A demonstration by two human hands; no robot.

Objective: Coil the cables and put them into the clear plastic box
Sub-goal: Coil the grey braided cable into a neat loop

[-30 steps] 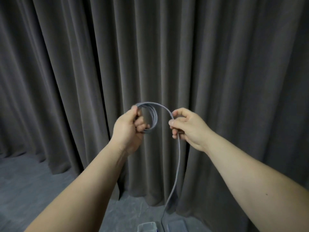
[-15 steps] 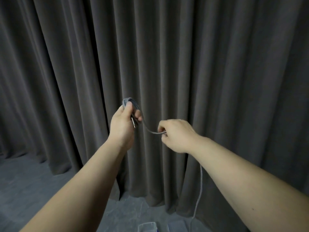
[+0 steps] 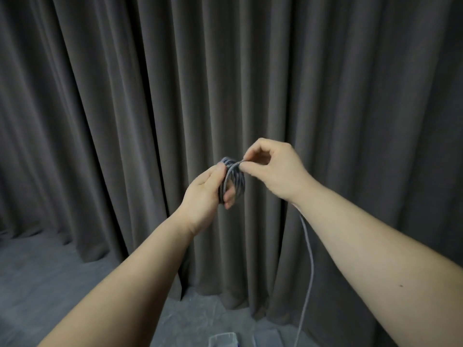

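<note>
Grey braided cable (image 3: 231, 180), finely flecked light and dark, wound into a small bundle of several tight loops. Held up in mid-air in front of the dark pleated curtain (image 3: 150, 96), about level with the middle of its folds. Gripped by the left hand (image 3: 204, 194): thumb pressed along the near side of the loops, a curled fingertip poking out beneath the bundle. Pinched at the top of the coil by the right hand (image 3: 273, 169), thumb and forefinger closed on one paler strand that runs diagonally across the front of the loops. Remaining fingers of that hand curled loosely above. Both hands touching the coil, nearly meeting at its upper edge.

Loose tail of the same cable emerging below the right wrist, hanging in a long gentle curve in front of the curtain down to the lower edge of the view. End of the tail cut off by the frame.

Clear plastic box (image 3: 223, 340) low down, well below the coil, only its rim and upper part visible. Standing on the grey floor (image 3: 37, 284) at the foot of the curtain. A second pale, clear-looking shape just beside the box, toward the hanging tail, too cropped to identify.
</note>
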